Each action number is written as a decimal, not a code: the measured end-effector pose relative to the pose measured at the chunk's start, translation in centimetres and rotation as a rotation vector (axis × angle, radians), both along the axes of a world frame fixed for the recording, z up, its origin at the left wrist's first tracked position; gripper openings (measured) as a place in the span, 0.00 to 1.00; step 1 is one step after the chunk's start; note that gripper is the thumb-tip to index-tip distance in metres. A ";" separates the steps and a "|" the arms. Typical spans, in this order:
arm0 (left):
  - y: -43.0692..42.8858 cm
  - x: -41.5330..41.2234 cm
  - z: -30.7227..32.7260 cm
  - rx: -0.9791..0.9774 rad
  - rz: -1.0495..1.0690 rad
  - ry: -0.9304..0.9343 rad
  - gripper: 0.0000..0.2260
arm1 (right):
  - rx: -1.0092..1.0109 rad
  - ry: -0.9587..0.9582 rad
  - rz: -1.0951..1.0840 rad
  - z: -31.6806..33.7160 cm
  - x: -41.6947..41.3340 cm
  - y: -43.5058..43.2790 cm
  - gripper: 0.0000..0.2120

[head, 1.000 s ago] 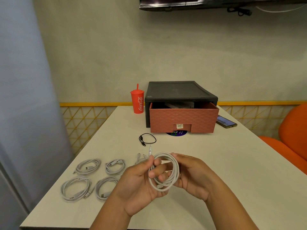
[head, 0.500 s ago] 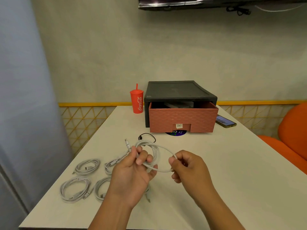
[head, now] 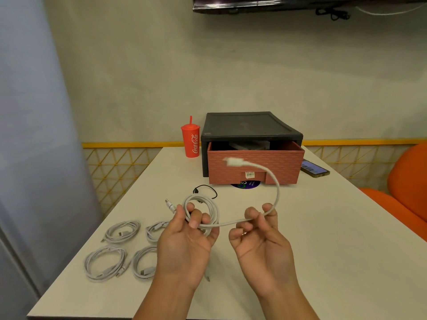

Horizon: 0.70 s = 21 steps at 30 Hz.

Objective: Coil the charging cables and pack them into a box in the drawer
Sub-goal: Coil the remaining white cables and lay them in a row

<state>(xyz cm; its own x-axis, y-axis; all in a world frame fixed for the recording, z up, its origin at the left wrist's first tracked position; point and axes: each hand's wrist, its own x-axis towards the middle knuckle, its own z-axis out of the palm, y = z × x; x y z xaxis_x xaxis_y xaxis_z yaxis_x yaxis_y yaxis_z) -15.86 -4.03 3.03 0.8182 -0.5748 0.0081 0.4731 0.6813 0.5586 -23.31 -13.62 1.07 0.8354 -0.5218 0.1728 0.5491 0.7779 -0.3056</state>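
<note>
Looks like a café or break-room booth, poss. an office lounge: long white table [head: 323, 250] w/ orange padded seats [head: 406, 181] at right, yellow rail [head: 129, 145] over lattice panelling [head: 115, 172] along the wall, wall-mounted TV [head: 277, 3] overhead, red Coca-Cola cup [head: 191, 142] w/ straw beside a desktop drawer unit [head: 249, 125], smartphone [head: 314, 170] nearby.

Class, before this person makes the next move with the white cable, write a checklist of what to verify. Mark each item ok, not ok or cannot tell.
1. Left hand grips the coil: ok.
2. Right hand pinches the loose tail: ok.
3. Plug hangs in the air, snagged on nothing: ok.
4. Cable fully coiled: not ok, the tail arcs free.
5. Drawer pulled open: ok.
6. Room inside the drawer: cannot tell.
</note>
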 end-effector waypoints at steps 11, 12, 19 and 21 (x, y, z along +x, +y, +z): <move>0.1 -1.1 0.3 0.005 -0.112 0.022 0.12 | -0.916 0.625 -0.281 1.7 0.3 0.9 0.05; 0.0 -1.1 0.2 0.025 -0.122 0.009 0.12 | -0.978 0.620 -0.300 1.8 0.4 0.9 0.04; 0.7 -0.6 0.2 0.154 -0.249 -0.064 0.16 | -1.461 0.685 -0.377 1.5 0.3 -0.4 0.17; 0.8 -0.6 0.2 0.198 -0.299 -0.085 0.17 | -1.613 0.734 -0.336 1.9 0.0 -1.1 0.16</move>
